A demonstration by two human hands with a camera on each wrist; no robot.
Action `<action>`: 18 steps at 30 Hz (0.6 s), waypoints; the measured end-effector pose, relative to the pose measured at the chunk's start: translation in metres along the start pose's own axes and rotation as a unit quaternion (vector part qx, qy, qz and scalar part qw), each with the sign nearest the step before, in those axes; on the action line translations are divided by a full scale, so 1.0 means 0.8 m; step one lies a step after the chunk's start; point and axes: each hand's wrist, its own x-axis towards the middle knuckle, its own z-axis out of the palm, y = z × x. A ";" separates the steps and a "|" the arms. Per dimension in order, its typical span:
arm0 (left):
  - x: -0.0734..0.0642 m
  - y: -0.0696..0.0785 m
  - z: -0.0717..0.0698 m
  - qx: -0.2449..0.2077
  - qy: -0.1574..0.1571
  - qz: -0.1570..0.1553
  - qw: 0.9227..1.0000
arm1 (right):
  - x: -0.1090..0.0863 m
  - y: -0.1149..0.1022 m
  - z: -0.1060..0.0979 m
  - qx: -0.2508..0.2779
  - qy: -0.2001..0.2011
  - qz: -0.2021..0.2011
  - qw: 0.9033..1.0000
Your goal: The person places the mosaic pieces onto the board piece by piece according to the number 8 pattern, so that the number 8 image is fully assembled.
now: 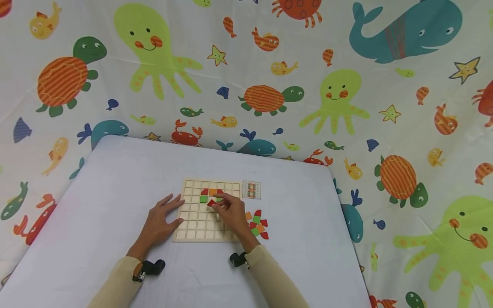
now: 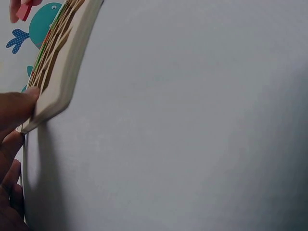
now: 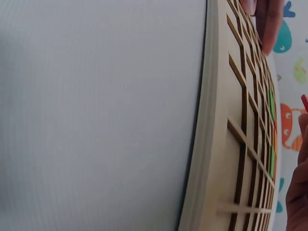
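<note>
My right hand (image 1: 232, 211) pinches a small red tile (image 1: 211, 202) between thumb and fingertips, just over the wooden grid board (image 1: 190, 221). In one row of the board lie a red rounded tile (image 1: 204, 192), an orange square (image 1: 212, 192) and another red rounded tile. Below them sits a green square (image 1: 203, 199); a second green one is partly hidden by my right fingers. My left hand (image 1: 159, 220) rests spread against the board's left edge. In the left wrist view, the left thumb (image 2: 19, 108) touches the wooden rim (image 2: 62, 91).
Several loose red, green and orange tiles (image 1: 256, 219) lie right of the board, close to my right wrist. A small printed pattern card (image 1: 251, 189) lies beside the board's upper right corner. White cloth covers the table (image 1: 135, 171); a sea-animal curtain (image 1: 231, 55) hangs behind.
</note>
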 end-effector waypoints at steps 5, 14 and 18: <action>-0.001 -0.001 -0.001 0.002 -0.011 -0.011 1.000 | 0.000 -0.005 0.013 -0.025 -0.014 0.011 1.000; -0.001 0.004 -0.001 0.002 0.002 0.003 1.000 | 0.005 -0.007 0.032 -0.087 -0.008 0.036 0.996; -0.002 0.005 -0.003 -0.003 0.002 0.003 1.000 | 0.005 -0.007 0.039 -0.108 0.007 0.034 0.993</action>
